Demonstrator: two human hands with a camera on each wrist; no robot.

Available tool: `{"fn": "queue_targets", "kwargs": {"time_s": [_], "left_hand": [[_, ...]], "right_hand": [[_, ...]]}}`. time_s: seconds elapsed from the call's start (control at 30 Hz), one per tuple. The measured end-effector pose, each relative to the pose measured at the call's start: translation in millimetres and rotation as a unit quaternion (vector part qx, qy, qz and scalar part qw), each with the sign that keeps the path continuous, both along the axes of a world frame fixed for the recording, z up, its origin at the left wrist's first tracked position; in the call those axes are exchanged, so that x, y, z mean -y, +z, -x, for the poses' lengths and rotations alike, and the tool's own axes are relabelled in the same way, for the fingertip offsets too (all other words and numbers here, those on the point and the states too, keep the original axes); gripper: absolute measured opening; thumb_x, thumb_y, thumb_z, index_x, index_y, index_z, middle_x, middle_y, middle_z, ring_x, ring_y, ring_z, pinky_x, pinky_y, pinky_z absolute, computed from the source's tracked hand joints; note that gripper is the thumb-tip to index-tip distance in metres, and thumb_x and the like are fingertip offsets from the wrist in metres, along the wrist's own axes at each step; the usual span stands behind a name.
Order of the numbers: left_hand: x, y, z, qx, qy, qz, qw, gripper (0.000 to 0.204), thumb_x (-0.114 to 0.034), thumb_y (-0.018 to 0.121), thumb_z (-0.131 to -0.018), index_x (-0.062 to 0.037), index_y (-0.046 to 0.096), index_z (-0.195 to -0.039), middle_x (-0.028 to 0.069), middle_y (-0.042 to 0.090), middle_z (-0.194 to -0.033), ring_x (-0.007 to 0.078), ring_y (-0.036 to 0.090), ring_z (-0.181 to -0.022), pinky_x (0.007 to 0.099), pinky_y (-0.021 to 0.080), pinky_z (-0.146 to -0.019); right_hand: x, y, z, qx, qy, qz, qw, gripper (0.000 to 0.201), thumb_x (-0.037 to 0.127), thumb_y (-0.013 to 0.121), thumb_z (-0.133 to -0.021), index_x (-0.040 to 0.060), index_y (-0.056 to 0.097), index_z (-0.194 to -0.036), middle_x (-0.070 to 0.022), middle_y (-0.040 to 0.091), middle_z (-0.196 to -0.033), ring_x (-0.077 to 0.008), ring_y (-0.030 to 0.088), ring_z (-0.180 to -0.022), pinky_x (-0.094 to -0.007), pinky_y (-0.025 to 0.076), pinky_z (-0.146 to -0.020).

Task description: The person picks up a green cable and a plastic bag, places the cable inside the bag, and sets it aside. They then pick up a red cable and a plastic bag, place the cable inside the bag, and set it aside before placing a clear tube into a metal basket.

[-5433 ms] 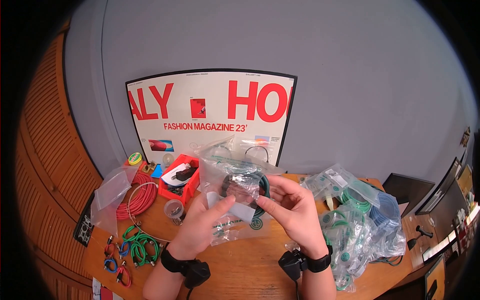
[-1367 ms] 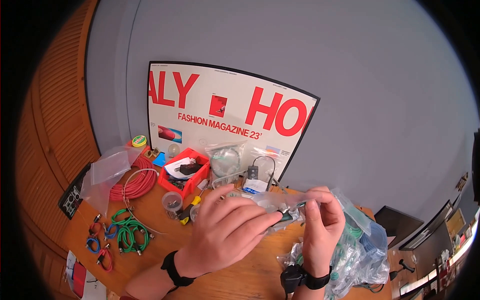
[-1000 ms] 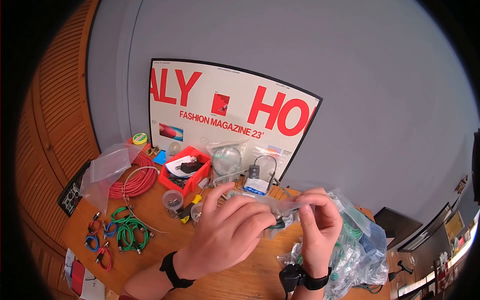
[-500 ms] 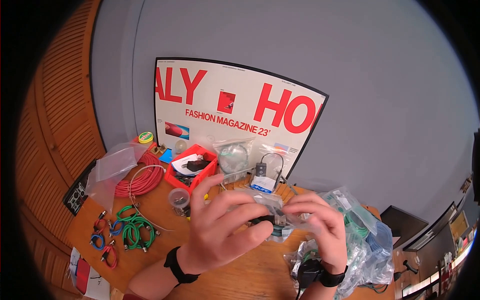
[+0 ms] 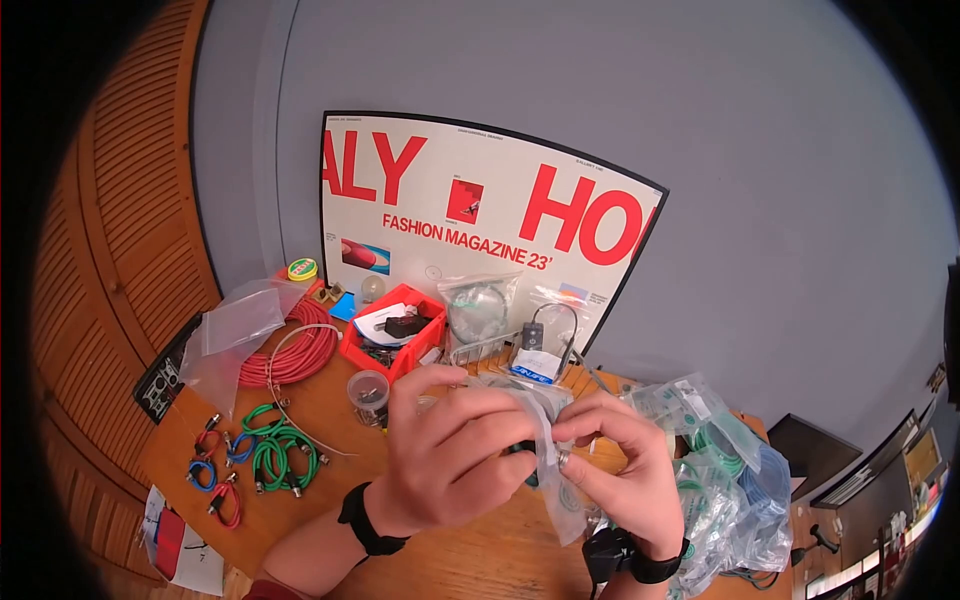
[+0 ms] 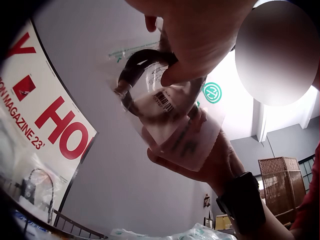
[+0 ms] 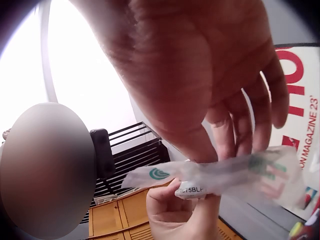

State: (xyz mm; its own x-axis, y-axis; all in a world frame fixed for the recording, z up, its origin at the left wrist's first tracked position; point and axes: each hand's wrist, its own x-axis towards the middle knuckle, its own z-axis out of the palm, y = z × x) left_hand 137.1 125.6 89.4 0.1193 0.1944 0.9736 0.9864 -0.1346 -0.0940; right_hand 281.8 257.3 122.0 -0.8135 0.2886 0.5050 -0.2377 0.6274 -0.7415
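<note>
Between the hands is a clear plastic bag, turned nearly edge-on in the head view. The left wrist view shows a coiled dark cable and a white barcode label in it. My left hand grips the bag and cable from the left, its fingers partly covering them. From the right, my right hand pinches the bag between thumb and fingers, with a small metal connector at the thumb tip. In the right wrist view the bag hides the right fingertips.
Bagged cables lie in a pile at right. At left are small green cables, a red cable coil and an empty-looking bag. A red bin, a clear cup and a bagged cable stand behind.
Earlier the bag was held up facing the head camera; it then lay flatter and now hangs edge-on. The right hand has turned and closed in on the bag; the head view has shifted slightly.
</note>
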Motion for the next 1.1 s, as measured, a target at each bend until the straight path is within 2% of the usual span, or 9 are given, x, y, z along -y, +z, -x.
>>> {"fn": "queue_targets", "kwargs": {"time_s": [0.17, 0.37, 0.47, 0.53, 0.77, 0.93, 0.97, 1.03, 1.1], "left_hand": [[1.4, -1.8, -5.6, -0.022, 0.011, -0.027, 0.999, 0.02, -0.015, 0.072, -0.072, -0.0176, 0.054, -0.08, -0.0062, 0.064, -0.09, 0.0147, 0.061, -0.085, 0.042, 0.038, -0.088], [4.7, -2.9, 3.3, -0.029, 0.036, -0.03, 0.998, 0.022, -0.018, 0.073, -0.071, -0.0207, 0.054, -0.081, -0.0079, 0.063, -0.094, 0.0153, 0.059, -0.09, 0.0441, 0.038, -0.088], [4.7, -4.4, 3.5, -0.015, 0.019, -0.028, 0.999, 0.023, -0.02, 0.073, -0.069, -0.0217, 0.054, -0.081, -0.0081, 0.063, -0.096, 0.016, 0.059, -0.091, 0.0455, 0.038, -0.089], [5.0, -4.1, 2.2, -0.017, 0.011, -0.024, 0.999, 0.024, -0.02, 0.074, -0.068, -0.022, 0.054, -0.08, -0.0082, 0.063, -0.095, 0.0165, 0.059, -0.092, 0.046, 0.038, -0.09], [4.6, -2.1, 3.6, -0.001, 0.01, -0.022, 1.0, 0.024, -0.018, 0.075, -0.067, -0.0228, 0.055, -0.079, -0.0079, 0.063, -0.096, 0.0169, 0.059, -0.094, 0.0466, 0.038, -0.09], [10.1, 4.9, 4.4, 0.015, 0.015, 0.017, 1.0, 0.03, -0.016, 0.077, -0.063, -0.0207, 0.055, -0.082, -0.0071, 0.063, -0.094, 0.0184, 0.059, -0.091, 0.0448, 0.038, -0.089], [9.3, 6.4, 7.0, 0.014, 0.015, 0.016, 1.0, 0.03, -0.016, 0.077, -0.063, -0.0207, 0.055, -0.082, -0.0071, 0.063, -0.094, 0.0184, 0.059, -0.091, 0.0448, 0.038, -0.089], [6.7, 8.7, 11.5, 0.094, -0.062, 0.018, 0.994, 0.035, -0.011, 0.077, -0.059, -0.0162, 0.056, -0.086, -0.0044, 0.062, -0.091, 0.0203, 0.059, -0.086, 0.0423, 0.038, -0.087], [3.3, 9.2, 2.9, 0.162, -0.048, 0.01, 0.986, 0.035, -0.01, 0.077, -0.059, -0.0137, 0.057, -0.087, -0.0031, 0.061, -0.087, 0.0207, 0.059, -0.084, 0.0414, 0.037, -0.087]], "right_hand": [[1.9, -3.2, -2.1, 0.029, -0.018, -0.047, 0.998, 0.013, 0.004, 0.071, -0.077, 0.0026, 0.068, -0.09, -0.0056, 0.064, -0.088, -0.0167, 0.059, -0.08, -0.027, 0.044, -0.069], [20.2, 2.9, 5.9, -0.038, -0.056, -0.023, 0.997, 0.013, 0.005, 0.071, -0.077, 0.0021, 0.068, -0.089, -0.0037, 0.06, -0.076, -0.016, 0.056, -0.074, -0.0272, 0.043, -0.066], [24.3, -1.4, 6.3, -0.02, -0.08, -0.048, 0.995, 0.013, 0.003, 0.072, -0.077, 0.0018, 0.068, -0.089, -0.0027, 0.054, -0.068, -0.0137, 0.052, -0.065, -0.0264, 0.041, -0.059], [30.3, -7.9, 8.0, -0.011, -0.111, 0.013, 0.994, 0.013, 0.001, 0.072, -0.076, 0.0015, 0.068, -0.088, -0.0024, 0.049, -0.064, -0.0106, 0.046, -0.056, -0.0251, 0.038, -0.053], [27.5, -6.7, 9.2, -0.045, -0.102, 0.009, 0.994, 0.01, -0.001, 0.07, -0.076, 0.0013, 0.068, -0.086, -0.0011, 0.05, -0.063, -0.0064, 0.046, -0.054, -0.0226, 0.035, -0.05], [23.6, 1.8, 1.8, -0.057, -0.063, 0.024, 0.996, 0.024, 0.0, 0.071, -0.075, 0.0042, 0.067, -0.098, 0.0003, 0.057, -0.076, -0.0055, 0.049, -0.057, -0.0209, 0.034, -0.05], [22.1, 6.9, -3.1, -0.047, -0.057, 0.003, 0.997, 0.035, 0.004, 0.073, -0.071, 0.0047, 0.066, -0.105, -0.003, 0.059, -0.085, -0.0117, 0.056, -0.068, -0.0241, 0.042, -0.059], [16.7, 15.5, -7.5, -0.08, -0.005, -0.054, 0.995, 0.037, 0.006, 0.074, -0.07, 0.0038, 0.066, -0.106, -0.0049, 0.06, -0.089, -0.0163, 0.058, -0.076, -0.0274, 0.044, -0.067], [15.0, 17.3, -9.0, -0.098, 0.074, -0.083, 0.989, 0.042, 0.012, 0.076, -0.066, 0.001, 0.065, -0.105, -0.01, 0.062, -0.098, -0.0272, 0.059, -0.093, -0.0359, 0.045, -0.086]]}}
